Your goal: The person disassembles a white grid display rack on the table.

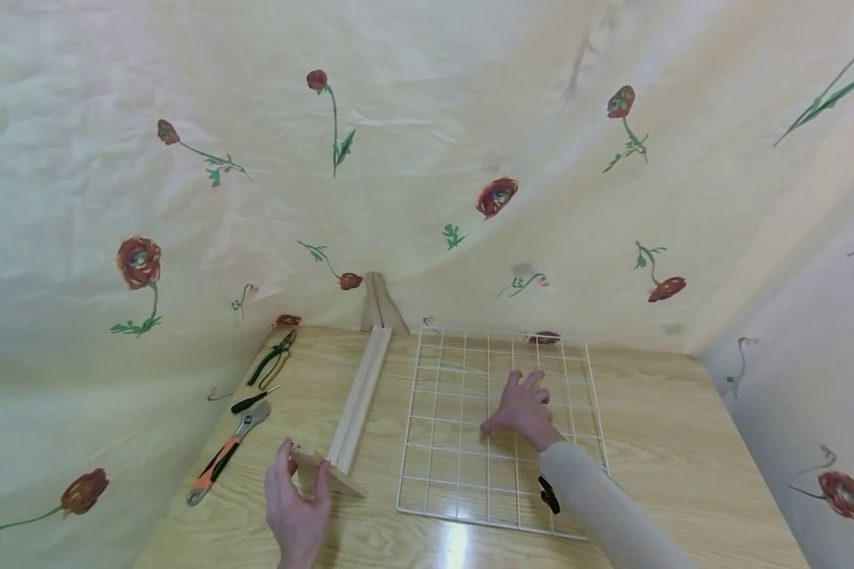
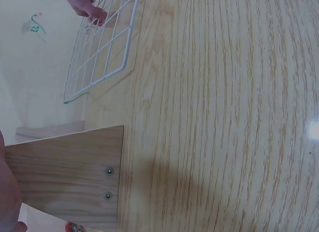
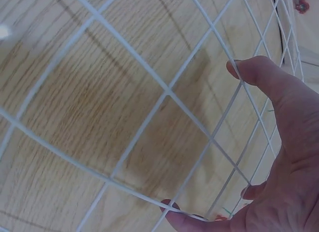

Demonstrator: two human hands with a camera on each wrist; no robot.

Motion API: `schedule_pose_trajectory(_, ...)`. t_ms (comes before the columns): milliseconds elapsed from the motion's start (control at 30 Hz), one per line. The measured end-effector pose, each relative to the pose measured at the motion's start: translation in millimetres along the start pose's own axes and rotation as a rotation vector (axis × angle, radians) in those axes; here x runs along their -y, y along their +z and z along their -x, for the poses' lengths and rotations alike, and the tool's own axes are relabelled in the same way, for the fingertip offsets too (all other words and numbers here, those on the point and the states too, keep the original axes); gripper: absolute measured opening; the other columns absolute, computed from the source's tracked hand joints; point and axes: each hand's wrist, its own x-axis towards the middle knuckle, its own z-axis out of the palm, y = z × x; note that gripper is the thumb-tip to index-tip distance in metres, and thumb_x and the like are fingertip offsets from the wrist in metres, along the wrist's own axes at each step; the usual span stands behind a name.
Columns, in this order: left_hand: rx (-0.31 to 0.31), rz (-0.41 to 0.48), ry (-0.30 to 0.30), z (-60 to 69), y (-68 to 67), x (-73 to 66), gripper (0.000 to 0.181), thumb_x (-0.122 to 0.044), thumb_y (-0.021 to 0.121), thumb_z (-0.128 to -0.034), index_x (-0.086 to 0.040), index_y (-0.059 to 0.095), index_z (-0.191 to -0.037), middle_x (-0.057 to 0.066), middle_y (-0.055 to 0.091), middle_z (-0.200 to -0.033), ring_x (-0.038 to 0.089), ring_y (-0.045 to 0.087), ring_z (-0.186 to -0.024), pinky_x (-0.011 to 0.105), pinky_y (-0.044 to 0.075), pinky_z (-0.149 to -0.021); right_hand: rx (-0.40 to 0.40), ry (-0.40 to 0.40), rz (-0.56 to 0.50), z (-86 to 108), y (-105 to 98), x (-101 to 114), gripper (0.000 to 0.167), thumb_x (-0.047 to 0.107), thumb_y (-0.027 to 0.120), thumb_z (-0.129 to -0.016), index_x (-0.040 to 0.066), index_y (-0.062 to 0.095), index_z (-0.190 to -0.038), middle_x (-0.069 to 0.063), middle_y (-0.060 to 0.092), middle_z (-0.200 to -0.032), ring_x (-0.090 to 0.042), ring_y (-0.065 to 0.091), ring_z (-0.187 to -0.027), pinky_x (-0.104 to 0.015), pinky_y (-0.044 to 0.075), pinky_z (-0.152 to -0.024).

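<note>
A wooden stand has two tapered end boards joined by long pale rails [image 1: 361, 403]. My left hand [image 1: 299, 506] grips the top of its near end board [image 1: 345, 484], thumb on one side and fingers on the other. In the left wrist view, two bolt heads [image 2: 108, 183] show on that board's face. To the right is a white wire grid panel [image 1: 488, 387]. Spread over its middle, my right hand [image 1: 523, 407] hooks its thumb and fingers around the wires, as the right wrist view shows. The far end board [image 1: 384, 304] stands by the back wall.
Along the table's left side lie pliers [image 1: 272, 362], a screwdriver [image 1: 245, 403] and an adjustable wrench [image 1: 229, 452] with orange-and-black handle. Flower-patterned cloth [image 1: 413, 158] hangs behind and at both sides of the wooden table [image 1: 676, 442].
</note>
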Motion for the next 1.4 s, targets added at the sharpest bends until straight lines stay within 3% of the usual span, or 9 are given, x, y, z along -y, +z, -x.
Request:
schedule_pose_trajectory(333,-0.002,0.007,0.031,-2.2,1.7,1.0,0.072,-0.010,0.081,-0.0752,0.004,0.048,-0.138,0.023,0.058,-0.096,0.038,0.061,-0.081,0.051,0.056,-0.053,0.034,-0.008,0.020,-1.5,1,6,0.130,0.043,0.092,-0.063,-0.014,0.013,-0.150,-0.050,-0.001,-0.146,-0.070,0.030,-0.120,-0.072,0.051,-0.081)
schedule_pose_trajectory(733,0.009,0.001,0.011,-0.3,1.6,0.0,0.073,-0.008,0.081,-0.0740,0.004,0.048,-0.138,0.023,0.057,-0.095,0.037,0.060,-0.082,0.051,0.056,-0.054,0.075,0.024,0.010,-8.8,7,13,0.131,0.046,0.092,-0.062,-0.015,0.015,-0.149,-0.050,0.002,-0.146,-0.069,0.031,-0.119,-0.074,0.048,-0.086)
schedule_pose_trajectory(1067,0.013,-0.015,-0.025,0.8,0.0,-0.8,0.072,-0.009,0.083,-0.0752,0.002,0.048,-0.138,0.022,0.058,-0.095,0.037,0.060,-0.082,0.050,0.055,-0.054,0.092,-0.035,0.105,-13.6,11,10,0.133,0.054,0.090,-0.062,-0.018,0.017,-0.148,-0.054,0.008,-0.142,-0.069,0.038,-0.112,-0.070,0.052,-0.081)
schedule_pose_trajectory(1400,0.002,-0.021,-0.003,1.5,1.5,2.1,0.072,-0.009,0.081,-0.0750,0.003,0.048,-0.137,0.023,0.058,-0.094,0.036,0.060,-0.081,0.050,0.055,-0.053,0.087,-0.051,0.136,-17.3,15,8,0.132,0.056,0.088,-0.063,-0.019,0.019,-0.147,-0.055,0.011,-0.140,-0.069,0.037,-0.114,-0.069,0.052,-0.081)
